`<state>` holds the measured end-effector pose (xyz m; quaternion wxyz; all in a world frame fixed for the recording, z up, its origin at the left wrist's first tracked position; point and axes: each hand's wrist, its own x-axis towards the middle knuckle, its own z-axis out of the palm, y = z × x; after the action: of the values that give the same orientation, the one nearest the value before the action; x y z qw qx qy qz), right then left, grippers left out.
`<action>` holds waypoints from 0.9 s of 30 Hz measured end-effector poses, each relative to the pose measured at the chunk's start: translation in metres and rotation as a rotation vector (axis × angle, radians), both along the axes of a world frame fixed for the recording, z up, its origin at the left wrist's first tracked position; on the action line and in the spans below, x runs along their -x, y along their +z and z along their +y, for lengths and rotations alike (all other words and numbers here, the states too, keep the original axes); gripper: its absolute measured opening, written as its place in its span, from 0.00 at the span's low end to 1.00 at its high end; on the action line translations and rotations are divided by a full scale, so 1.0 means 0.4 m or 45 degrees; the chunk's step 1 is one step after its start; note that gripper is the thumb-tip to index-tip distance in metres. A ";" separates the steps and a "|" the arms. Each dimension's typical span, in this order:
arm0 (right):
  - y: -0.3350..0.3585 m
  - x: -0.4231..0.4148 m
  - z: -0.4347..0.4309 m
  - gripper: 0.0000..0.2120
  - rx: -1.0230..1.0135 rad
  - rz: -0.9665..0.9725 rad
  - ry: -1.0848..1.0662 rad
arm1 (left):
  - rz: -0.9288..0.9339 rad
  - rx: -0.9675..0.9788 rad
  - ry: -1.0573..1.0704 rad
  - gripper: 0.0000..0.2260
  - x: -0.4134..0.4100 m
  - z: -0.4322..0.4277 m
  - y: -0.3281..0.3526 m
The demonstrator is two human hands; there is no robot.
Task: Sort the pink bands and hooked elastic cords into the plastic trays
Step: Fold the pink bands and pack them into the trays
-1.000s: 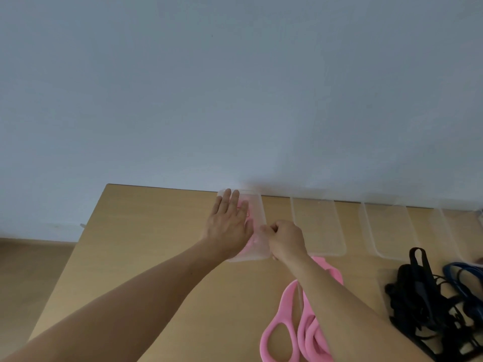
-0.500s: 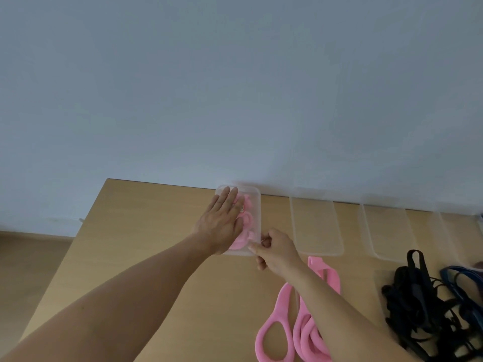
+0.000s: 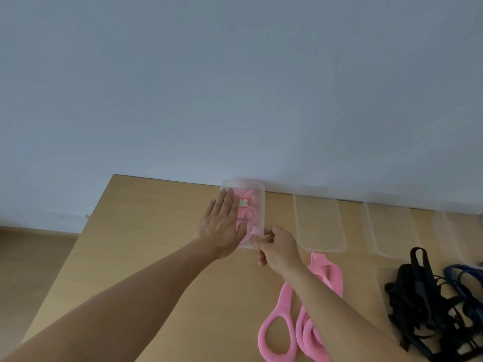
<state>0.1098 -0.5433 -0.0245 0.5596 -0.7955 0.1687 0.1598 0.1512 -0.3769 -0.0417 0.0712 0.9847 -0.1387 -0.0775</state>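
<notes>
The leftmost clear plastic tray (image 3: 257, 205) stands at the table's far edge with a folded pink band (image 3: 248, 215) inside it. My left hand (image 3: 222, 228) lies flat with straight fingers on the tray's left part, over the band. My right hand (image 3: 277, 244) has curled fingers pinching the tray's near right corner. Several loose pink bands (image 3: 285, 325) lie on the table near me, partly under my right forearm. A tangle of black hooked cords (image 3: 423, 304) and a blue cord (image 3: 462, 280) lie at the right.
Two more clear trays (image 3: 318, 220) (image 3: 392, 226) stand in a row along the wall, with another (image 3: 454, 226) at the right edge of view. The wooden table (image 3: 146, 252) ends at the left, with floor beyond.
My left hand has slid a little left and toward me on the tray, uncovering more of the pink band. My right hand has drawn back to the tray's near right corner.
</notes>
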 end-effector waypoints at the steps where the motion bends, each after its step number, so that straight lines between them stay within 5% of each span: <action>1: -0.002 0.002 0.003 0.06 0.002 -0.009 -0.019 | 0.019 0.028 0.004 0.36 0.000 0.002 -0.008; 15: 0.020 -0.006 -0.007 0.16 0.118 -0.027 -0.013 | 0.037 -0.174 0.014 0.33 -0.028 -0.012 0.026; 21: 0.094 0.049 -0.142 0.11 0.643 -0.288 0.230 | -0.153 0.007 -0.077 0.24 0.041 -0.118 0.132; 27: 0.138 0.157 -0.294 0.10 0.898 -0.313 0.321 | 0.072 0.395 -0.093 0.19 0.160 -0.233 0.179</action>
<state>0.0470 -0.6609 0.0305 0.2438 -0.9667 0.0458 0.0630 0.0871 -0.4702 0.0301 0.2236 0.9536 -0.1827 -0.0852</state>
